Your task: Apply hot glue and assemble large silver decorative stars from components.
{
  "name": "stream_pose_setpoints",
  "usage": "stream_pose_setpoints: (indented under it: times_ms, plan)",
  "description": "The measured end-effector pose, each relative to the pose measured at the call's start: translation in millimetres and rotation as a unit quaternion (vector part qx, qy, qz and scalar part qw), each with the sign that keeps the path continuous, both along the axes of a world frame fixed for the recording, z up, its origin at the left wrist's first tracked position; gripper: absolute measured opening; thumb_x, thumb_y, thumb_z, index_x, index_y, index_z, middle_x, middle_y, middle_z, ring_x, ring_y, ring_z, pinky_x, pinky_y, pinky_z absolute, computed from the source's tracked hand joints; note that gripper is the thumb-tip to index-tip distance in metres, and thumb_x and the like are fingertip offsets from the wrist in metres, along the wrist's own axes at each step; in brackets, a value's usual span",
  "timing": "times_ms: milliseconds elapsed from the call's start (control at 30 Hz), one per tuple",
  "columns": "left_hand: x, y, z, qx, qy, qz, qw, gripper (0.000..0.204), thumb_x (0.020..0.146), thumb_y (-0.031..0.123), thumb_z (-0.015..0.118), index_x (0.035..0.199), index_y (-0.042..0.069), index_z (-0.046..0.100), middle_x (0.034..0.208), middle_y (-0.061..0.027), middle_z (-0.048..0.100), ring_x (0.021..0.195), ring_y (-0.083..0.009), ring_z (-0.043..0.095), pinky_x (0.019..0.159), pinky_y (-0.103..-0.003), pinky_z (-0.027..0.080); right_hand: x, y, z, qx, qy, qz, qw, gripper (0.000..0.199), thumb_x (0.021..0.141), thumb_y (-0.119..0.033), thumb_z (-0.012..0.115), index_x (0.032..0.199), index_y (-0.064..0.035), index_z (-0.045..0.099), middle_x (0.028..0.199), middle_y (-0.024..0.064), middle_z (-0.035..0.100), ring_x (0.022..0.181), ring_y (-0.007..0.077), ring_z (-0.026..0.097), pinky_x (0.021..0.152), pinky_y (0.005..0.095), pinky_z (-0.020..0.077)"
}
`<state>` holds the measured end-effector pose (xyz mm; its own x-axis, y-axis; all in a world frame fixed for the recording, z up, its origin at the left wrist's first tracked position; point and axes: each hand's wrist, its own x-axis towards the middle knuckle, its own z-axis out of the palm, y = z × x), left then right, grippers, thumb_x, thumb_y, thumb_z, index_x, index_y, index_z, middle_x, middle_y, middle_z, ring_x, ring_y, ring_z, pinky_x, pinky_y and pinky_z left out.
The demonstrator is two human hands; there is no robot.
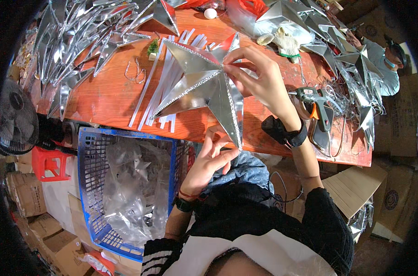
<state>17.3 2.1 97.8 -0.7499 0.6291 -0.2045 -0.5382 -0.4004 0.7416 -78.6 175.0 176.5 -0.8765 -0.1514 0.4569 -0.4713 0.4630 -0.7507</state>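
Note:
I hold a large silver foil star (200,85) with glittery edging above the orange wooden table (105,94). My right hand (257,78) pinches the star near its centre and upper right arm. My left hand (209,158) grips the star's lowest point near the table's front edge. Under the star lie several white strips (158,99).
A blue plastic basket (91,184) with bagged silver stars stands at lower left. Piles of silver stars (80,32) cover the table's far left and right. A glue gun (317,99) lies at the right, work gloves (282,41) behind it. A seated person (383,60) is at far right. Cardboard boxes (356,188) surround me.

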Motion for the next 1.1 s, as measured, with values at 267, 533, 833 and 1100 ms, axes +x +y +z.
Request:
stream_pose_setpoints:
  times_ms: [267,533,833,1100]
  plan:
    - [2,6,7,-0.02,0.051,0.042,0.998,0.051,0.08,-0.003,0.059,0.114,0.011,0.023,0.111,-0.012,0.048,0.059,-0.0045,0.047,0.044,-0.017,0.038,-1,4,-3,0.022,-0.005,0.017,1.0,0.012,0.08,0.001,0.058,0.092,0.0014,0.056,0.088,0.0044,0.058,0.081,0.0089,0.056,0.079,0.0255,0.0479]
    - [7,12,8,-0.048,0.096,0.095,0.99,0.053,0.078,-0.004,0.061,0.112,0.011,0.022,0.106,-0.0135,0.051,0.053,-0.0013,0.042,0.043,-0.014,0.037,-4,3,-4,0.02,0.019,0.014,1.0,0.012,0.079,-0.003,0.061,0.09,0.0,0.057,0.086,0.0069,0.057,0.08,0.0143,0.058,0.074,0.0271,0.0493]
    - [9,12,4,-0.06,0.114,0.094,0.987,0.057,0.076,-0.004,0.063,0.113,0.012,0.023,0.113,-0.0162,0.048,0.056,-0.0015,0.042,0.046,-0.014,0.036,-2,1,-3,0.001,0.022,-0.001,1.0,0.016,0.077,-0.004,0.064,0.091,-0.0012,0.057,0.084,0.0087,0.056,0.077,0.0151,0.06,0.07,0.027,0.0519]
    - [9,12,3,-0.044,0.109,0.121,0.986,0.053,0.08,0.0,0.06,0.115,0.012,0.022,0.111,-0.0146,0.046,0.07,-0.0075,0.055,0.046,-0.016,0.04,0,2,-2,-0.017,-0.011,-0.01,1.0,0.014,0.08,-0.008,0.062,0.091,-0.0018,0.056,0.081,0.0098,0.057,0.077,0.0163,0.061,0.068,0.028,0.0499]
